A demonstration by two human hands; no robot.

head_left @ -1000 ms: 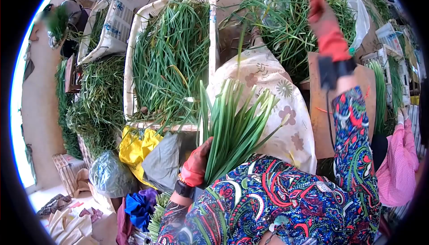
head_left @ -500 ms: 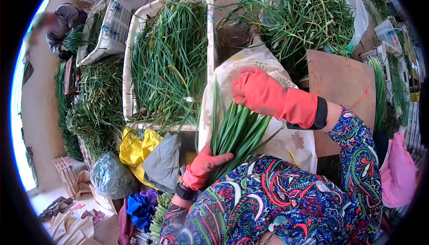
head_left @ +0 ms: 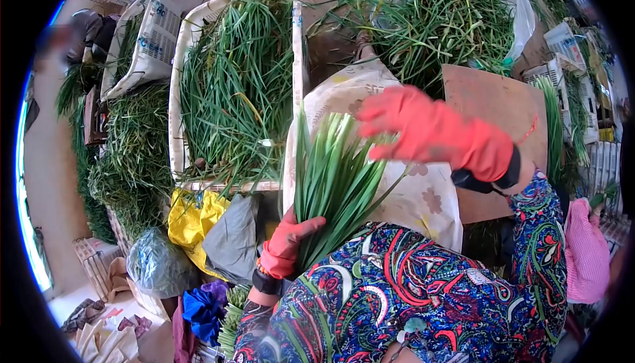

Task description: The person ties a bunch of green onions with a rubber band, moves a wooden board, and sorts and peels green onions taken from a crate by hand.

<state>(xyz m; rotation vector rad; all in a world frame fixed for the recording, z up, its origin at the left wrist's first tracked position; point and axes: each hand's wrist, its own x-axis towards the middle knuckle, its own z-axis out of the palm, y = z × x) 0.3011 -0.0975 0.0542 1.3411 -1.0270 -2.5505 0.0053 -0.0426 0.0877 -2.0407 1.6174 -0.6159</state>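
A bunch of long green stalks, pale at the upper ends, stands in my left hand. That hand wears a red glove and wraps round the lower part of the bunch, close to my body. My right hand, also gloved in red and slightly blurred, is just right of the pale ends with its fingers apart. Nothing shows in it; whether it touches the stalks I cannot tell. Beneath both lies a flowered cloth over my lap.
A white crate full of green stalks stands ahead on the left. A loose heap lies ahead, a brown board to the right. Yellow bag and grey bag sit at left. Another person is far left.
My right hand came down from the heap at upper right to the bunch's pale ends, then moved slightly right as its fingers opened. My left hand has kept the bunch.
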